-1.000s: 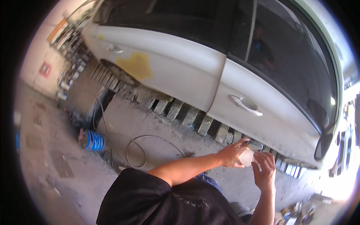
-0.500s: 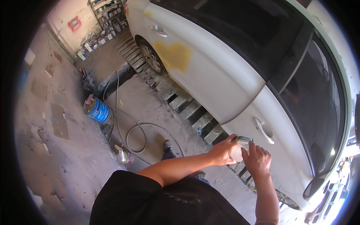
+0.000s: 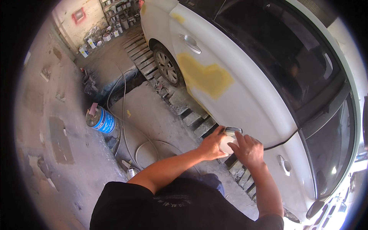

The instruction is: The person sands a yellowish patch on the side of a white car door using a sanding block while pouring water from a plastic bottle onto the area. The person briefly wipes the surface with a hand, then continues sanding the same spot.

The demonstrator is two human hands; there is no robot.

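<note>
In front of my chest, beside the car, both hands meet around a small pale, rounded piece (image 3: 226, 145) with a dark-rimmed flat block (image 3: 234, 131) at its upper edge. My left hand (image 3: 211, 145) is closed around the left side of the pale piece. My right hand (image 3: 250, 151) grips from the other side, its thumb against the pale piece and its fingers near the block. I cannot make out exactly what the two pieces are. The white car (image 3: 245, 101) stands just beyond, with a yellow patch (image 3: 205, 75) on its rear door.
A blue-labelled bucket (image 3: 102, 120) stands by the left wall, and a hose (image 3: 124, 111) coils over the floor. A tin (image 3: 132, 172) sits near my left forearm. Slatted boards with gaps (image 3: 189, 117) run beside the car. Shelves of cans (image 3: 117, 11) are at the back.
I have moved toward the rear of the car, so the yellow patch appears nearer. My hands still hold the same pieces, now beside the rear door.
</note>
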